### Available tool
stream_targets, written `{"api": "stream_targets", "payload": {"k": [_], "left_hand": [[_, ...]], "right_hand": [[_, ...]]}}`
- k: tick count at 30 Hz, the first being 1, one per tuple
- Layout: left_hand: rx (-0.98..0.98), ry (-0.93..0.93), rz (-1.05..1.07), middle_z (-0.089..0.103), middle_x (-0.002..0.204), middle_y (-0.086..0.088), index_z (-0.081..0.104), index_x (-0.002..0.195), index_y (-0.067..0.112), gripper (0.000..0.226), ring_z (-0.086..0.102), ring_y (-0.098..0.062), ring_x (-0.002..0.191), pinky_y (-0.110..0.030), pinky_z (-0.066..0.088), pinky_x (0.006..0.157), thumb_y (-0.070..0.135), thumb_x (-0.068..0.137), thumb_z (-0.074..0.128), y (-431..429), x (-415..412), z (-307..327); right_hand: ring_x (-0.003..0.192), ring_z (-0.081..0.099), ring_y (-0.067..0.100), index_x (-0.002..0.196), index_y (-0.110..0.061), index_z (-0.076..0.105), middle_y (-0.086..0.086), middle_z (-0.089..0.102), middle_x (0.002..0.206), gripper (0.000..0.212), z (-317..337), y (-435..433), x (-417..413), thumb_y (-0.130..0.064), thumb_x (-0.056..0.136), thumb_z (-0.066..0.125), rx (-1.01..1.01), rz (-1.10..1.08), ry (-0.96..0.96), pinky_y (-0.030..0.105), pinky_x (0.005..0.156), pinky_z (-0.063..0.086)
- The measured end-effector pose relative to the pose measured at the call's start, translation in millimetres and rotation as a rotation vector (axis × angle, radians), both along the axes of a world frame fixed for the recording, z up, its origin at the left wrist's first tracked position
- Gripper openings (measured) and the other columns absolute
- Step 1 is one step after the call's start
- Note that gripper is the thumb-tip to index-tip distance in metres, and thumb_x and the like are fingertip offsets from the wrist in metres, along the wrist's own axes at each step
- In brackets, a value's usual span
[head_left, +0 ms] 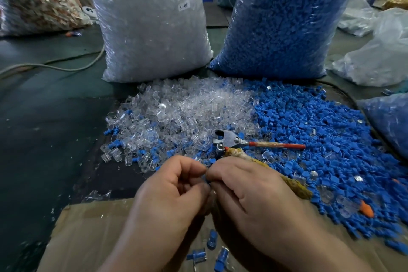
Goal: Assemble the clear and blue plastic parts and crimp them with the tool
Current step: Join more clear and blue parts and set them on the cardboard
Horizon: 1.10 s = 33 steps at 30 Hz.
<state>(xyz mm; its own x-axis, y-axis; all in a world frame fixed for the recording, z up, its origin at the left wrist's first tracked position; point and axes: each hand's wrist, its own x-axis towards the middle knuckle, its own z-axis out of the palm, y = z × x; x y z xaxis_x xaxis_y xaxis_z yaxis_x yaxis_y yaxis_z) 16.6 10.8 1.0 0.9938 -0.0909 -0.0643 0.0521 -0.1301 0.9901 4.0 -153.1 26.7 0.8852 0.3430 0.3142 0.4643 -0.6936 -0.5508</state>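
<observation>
One camera sits on my head, facing forward and tilted down along my forearms. It is closest to my left hand (174, 185) and right hand (247, 185), which meet at 6 o'clock, near enough to show the blue part (207, 180) pinched between them and the tool (229, 141) just beyond. The wide lens reaches across the heap of loose parts (198, 112) at 12 o'clock to the clear bag (150, 28) at 11 and the blue bag (282, 24) at 1.
</observation>
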Motion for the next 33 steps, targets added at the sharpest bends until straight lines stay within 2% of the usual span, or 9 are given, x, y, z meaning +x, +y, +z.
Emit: {"api": "stream_targets", "payload": {"k": [4, 12, 15, 16, 18, 19, 21, 26, 33], "left_hand": [[0.006, 0.027, 0.049, 0.072, 0.068, -0.008, 0.072, 0.082, 0.036, 0.039, 0.07, -0.028, 0.061, -0.03, 0.057, 0.057, -0.003, 0.082, 0.074, 1, 4, -2], [0.261, -0.088, -0.057, 0.073, 0.073, 0.007, 0.069, 0.089, 0.041, 0.037, 0.07, -0.015, 0.066, -0.03, 0.061, 0.065, 0.008, 0.079, 0.081, 5, 0, 2], [0.255, -0.084, 0.02, 0.071, 0.068, 0.005, 0.068, 0.088, 0.041, 0.032, 0.07, -0.018, 0.063, -0.034, 0.061, 0.061, 0.011, 0.081, 0.078, 5, 0, 2], [0.22, -0.066, 0.041, 0.071, 0.067, 0.003, 0.068, 0.087, 0.041, 0.032, 0.07, -0.021, 0.061, -0.035, 0.06, 0.059, 0.01, 0.082, 0.076, 5, 0, 1], [0.079, 0.004, 0.052, 0.07, 0.065, -0.001, 0.07, 0.084, 0.039, 0.037, 0.068, -0.021, 0.055, -0.027, 0.055, 0.05, 0.001, 0.085, 0.073, 5, 2, 2], [0.005, 0.043, 0.045, 0.07, 0.064, -0.004, 0.071, 0.082, 0.037, 0.04, 0.066, -0.021, 0.052, -0.022, 0.052, 0.047, -0.002, 0.087, 0.071, 5, 3, 4], [-0.101, 0.093, 0.024, 0.069, 0.063, -0.01, 0.072, 0.078, 0.035, 0.04, 0.063, -0.021, 0.047, -0.021, 0.048, 0.043, -0.004, 0.09, 0.066, 6, 4, 7], [-0.173, 0.091, 0.019, 0.068, 0.062, -0.015, 0.072, 0.075, 0.029, 0.04, 0.062, -0.021, 0.048, -0.022, 0.049, 0.044, -0.007, 0.091, 0.062, 7, 7, 8], [-0.19, 0.084, 0.068, 0.069, 0.063, -0.016, 0.071, 0.075, 0.031, 0.038, 0.06, -0.019, 0.045, -0.02, 0.048, 0.043, -0.002, 0.092, 0.064, 9, 10, 3]], "right_hand": [[0.093, 0.06, 0.019, 0.102, -0.016, 0.07, -0.005, 0.066, 0.1, 0.031, 2, -3, 1, -0.033, 0.089, 0.047, -0.124, 0.019, -0.053, 0.038, 0.078, 0.054], [0.087, 0.06, 0.022, 0.096, -0.013, 0.071, -0.003, 0.067, 0.095, 0.031, 2, -2, 3, -0.032, 0.091, 0.047, -0.085, 0.034, -0.06, 0.039, 0.072, 0.053], [0.099, 0.057, 0.019, 0.106, -0.021, 0.067, -0.005, 0.064, 0.105, 0.029, 4, -7, 4, -0.035, 0.088, 0.049, -0.22, -0.093, -0.145, 0.036, 0.083, 0.054], [0.111, 0.053, 0.019, 0.117, -0.026, 0.061, -0.007, 0.06, 0.117, 0.034, 4, -12, 7, -0.037, 0.087, 0.05, -0.305, -0.185, -0.122, 0.037, 0.094, 0.05], [0.138, 0.028, 0.02, 0.141, -0.035, 0.033, -0.008, 0.037, 0.145, 0.056, 3, -27, 12, -0.045, 0.089, 0.05, -0.482, -0.352, 0.046, 0.042, 0.114, 0.028], [0.145, 0.015, 0.021, 0.146, -0.037, 0.017, -0.006, 0.023, 0.153, 0.065, 1, -36, 14, -0.051, 0.09, 0.047, -0.557, -0.392, 0.139, 0.042, 0.119, 0.016], [0.145, 0.013, 0.023, 0.148, -0.037, 0.005, -0.005, 0.017, 0.155, 0.07, -4, -47, 17, -0.06, 0.092, 0.039, -0.64, -0.414, 0.216, 0.041, 0.12, 0.011], [0.125, 0.033, 0.02, 0.143, -0.037, 0.016, -0.01, 0.039, 0.139, 0.066, -6, -50, 25, -0.068, 0.088, 0.039, -0.661, -0.436, 0.148, 0.039, 0.107, 0.03], [0.106, 0.04, 0.017, 0.134, -0.034, 0.038, -0.009, 0.05, 0.114, 0.057, 4, -50, 25, -0.062, 0.084, 0.041, -0.559, -0.479, 0.11, 0.038, 0.094, 0.035]]}}
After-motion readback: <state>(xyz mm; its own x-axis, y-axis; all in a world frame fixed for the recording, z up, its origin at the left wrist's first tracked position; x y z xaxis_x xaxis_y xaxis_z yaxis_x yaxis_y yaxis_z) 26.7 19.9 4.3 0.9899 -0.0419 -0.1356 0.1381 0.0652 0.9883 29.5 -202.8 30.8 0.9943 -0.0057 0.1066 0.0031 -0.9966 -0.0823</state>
